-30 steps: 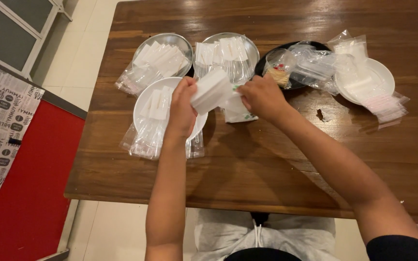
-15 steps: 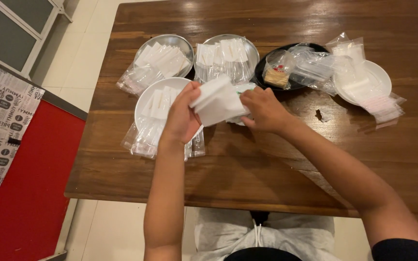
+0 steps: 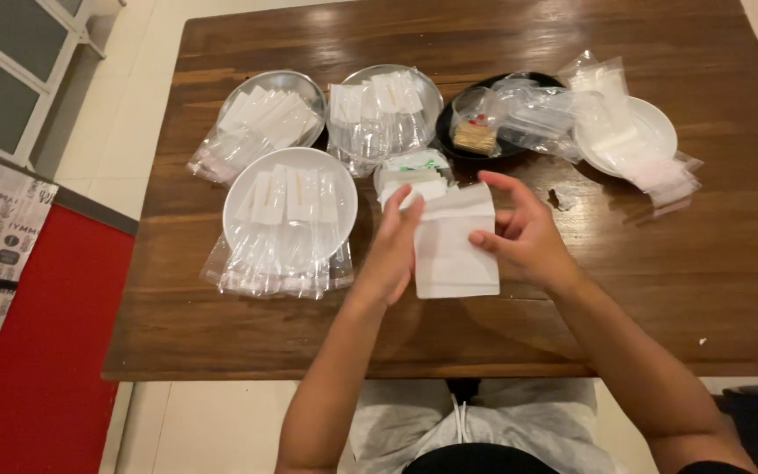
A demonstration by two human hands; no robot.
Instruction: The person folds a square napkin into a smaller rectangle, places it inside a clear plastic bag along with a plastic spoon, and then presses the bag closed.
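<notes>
A white folded paper napkin (image 3: 454, 241) is held flat between both hands above the wooden table (image 3: 642, 263). My left hand (image 3: 396, 250) grips its left edge, fingers pointing up. My right hand (image 3: 526, 237) pinches its right edge with thumb and fingertips. Just beyond the napkin lies a napkin pack (image 3: 412, 174) with a green and white wrapper. A white plate (image 3: 256, 180) with clear bags holding white folded pieces sits to the left of my left hand.
Two metal plates (image 3: 307, 88) (image 3: 427, 83) with clear bags stand at the back. A black bowl (image 3: 449, 123) holds toothpicks (image 3: 474, 136) and bags. A white plate (image 3: 664, 132) with bags is at the right. A red panel (image 3: 37, 342) stands left of the table.
Both hands have drawn the napkin back from over the plates toward me. It now hangs flat and unfolded between them instead of bunched in the left hand.
</notes>
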